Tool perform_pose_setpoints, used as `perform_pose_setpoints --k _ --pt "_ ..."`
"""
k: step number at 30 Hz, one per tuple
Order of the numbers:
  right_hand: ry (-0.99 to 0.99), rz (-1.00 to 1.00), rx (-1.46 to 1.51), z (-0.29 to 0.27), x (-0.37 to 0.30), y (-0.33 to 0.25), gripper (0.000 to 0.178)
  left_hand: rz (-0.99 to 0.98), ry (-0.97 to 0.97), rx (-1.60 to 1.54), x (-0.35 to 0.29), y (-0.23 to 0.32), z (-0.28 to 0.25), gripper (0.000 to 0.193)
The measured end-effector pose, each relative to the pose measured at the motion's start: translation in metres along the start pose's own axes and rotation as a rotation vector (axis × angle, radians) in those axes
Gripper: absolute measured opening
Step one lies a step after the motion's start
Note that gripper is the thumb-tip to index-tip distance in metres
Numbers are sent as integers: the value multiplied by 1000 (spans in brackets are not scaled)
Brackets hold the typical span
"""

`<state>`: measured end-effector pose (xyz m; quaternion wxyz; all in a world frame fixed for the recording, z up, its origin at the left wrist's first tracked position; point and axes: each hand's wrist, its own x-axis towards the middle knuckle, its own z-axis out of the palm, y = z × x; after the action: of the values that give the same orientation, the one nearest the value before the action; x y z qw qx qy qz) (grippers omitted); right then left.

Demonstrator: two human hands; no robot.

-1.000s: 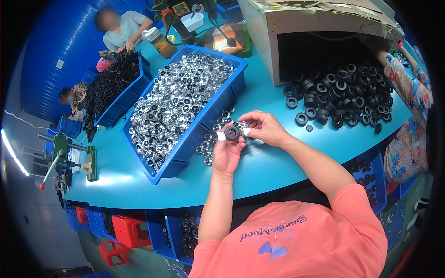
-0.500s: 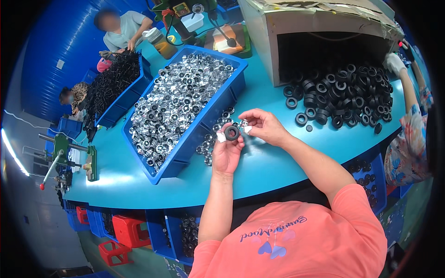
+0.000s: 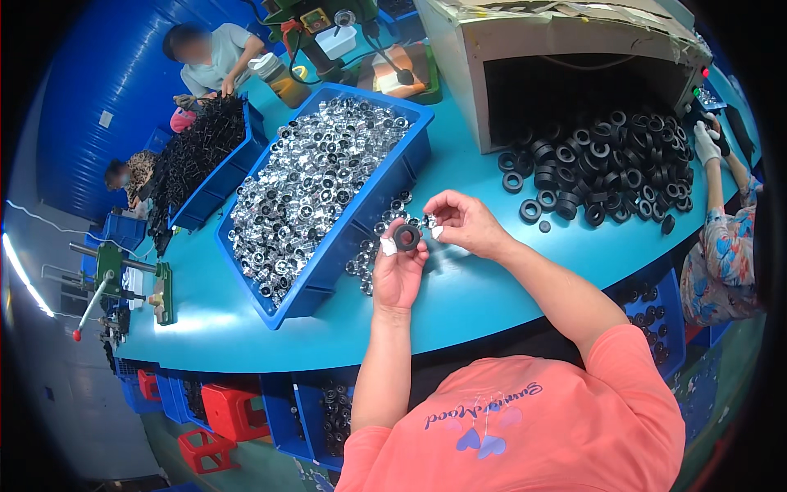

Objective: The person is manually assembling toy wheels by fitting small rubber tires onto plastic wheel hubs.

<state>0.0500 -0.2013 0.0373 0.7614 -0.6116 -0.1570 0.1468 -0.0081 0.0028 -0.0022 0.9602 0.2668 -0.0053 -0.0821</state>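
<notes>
My left hand [image 3: 399,266], palm up, grips a black ring [image 3: 407,238] between thumb and fingers; white tape wraps the thumb. Just right of it, my right hand [image 3: 464,225] pinches a small shiny clear-and-black part [image 3: 429,221], with white tape on a fingertip. The two hands are close together over the table, the small part beside the ring. Loose shiny parts [image 3: 361,264] lie on the table behind and left of my left hand. A blue bin [image 3: 328,283] heaped with the same kind of shiny parts stands just beyond them.
A pile of black rings [image 3: 607,168] spills from a box-like housing [image 3: 482,98] at the right. A co-worker's gloved hand [image 3: 707,143] is beside it. Another blue bin [image 3: 201,205] with black parts, a green hand press [image 3: 164,291] and a seated person [image 3: 217,57] are at left.
My hands keep almost the same hold and place. The co-worker's gloved hand at the right has moved slightly away from the housing's edge, lower and to the right.
</notes>
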Motion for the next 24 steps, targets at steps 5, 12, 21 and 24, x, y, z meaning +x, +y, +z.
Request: perform_pose_setpoints --k 5,12,21,24 --pt "-17 11 18 1 -1 -5 38 8 2 6 0 0 -1 38" --pt "-32 4 19 1 -1 -5 39 33 6 37 0 0 2 38" --pt "-59 -68 -171 5 -4 -6 36 149 42 254 -1 -2 13 40" --pt "-52 -107 -217 7 -6 -7 37 165 49 292 -1 -3 17 41"
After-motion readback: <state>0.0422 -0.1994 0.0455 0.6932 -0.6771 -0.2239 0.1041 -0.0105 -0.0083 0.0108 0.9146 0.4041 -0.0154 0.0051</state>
